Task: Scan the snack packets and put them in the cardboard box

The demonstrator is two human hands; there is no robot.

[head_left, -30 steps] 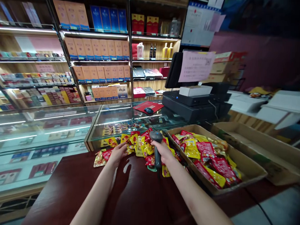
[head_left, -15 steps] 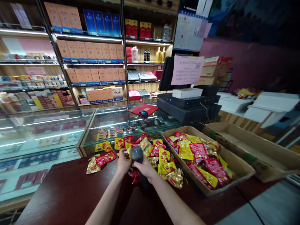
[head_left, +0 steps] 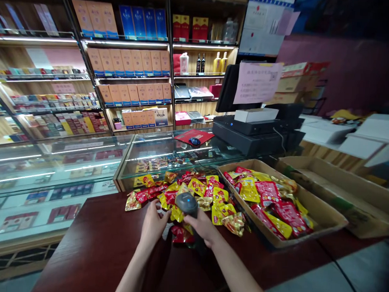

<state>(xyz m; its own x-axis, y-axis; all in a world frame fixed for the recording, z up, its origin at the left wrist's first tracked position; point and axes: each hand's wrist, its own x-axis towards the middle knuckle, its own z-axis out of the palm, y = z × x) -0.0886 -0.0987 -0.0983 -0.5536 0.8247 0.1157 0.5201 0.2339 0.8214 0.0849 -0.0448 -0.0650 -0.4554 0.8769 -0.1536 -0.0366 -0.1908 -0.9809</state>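
My right hand (head_left: 204,227) is closed round the handle of a dark grey barcode scanner (head_left: 186,203), whose head tilts over the pile of snack packets. My left hand (head_left: 154,224) is just left of the scanner, thumb and fingers apart and curved, beside a yellow snack packet (head_left: 177,214). I see nothing clearly held in it. Red, yellow and gold snack packets (head_left: 197,186) lie heaped on the dark red-brown counter (head_left: 111,237). A red packet (head_left: 181,235) lies under the scanner, partly hidden by it and my right hand.
A cardboard tray (head_left: 326,216) of similar packets stands right of the heap, with another cardboard tray (head_left: 348,206) beyond. Behind are a glass display case (head_left: 126,160), a mouse (head_left: 194,141) and a monitor (head_left: 227,89) on a black base. Shelves of boxes line the wall.
My left hand has drawn back from the packets toward me, and its fingers have spread. The scanner's head now tilts differently, still in my right hand. The view has shifted left.
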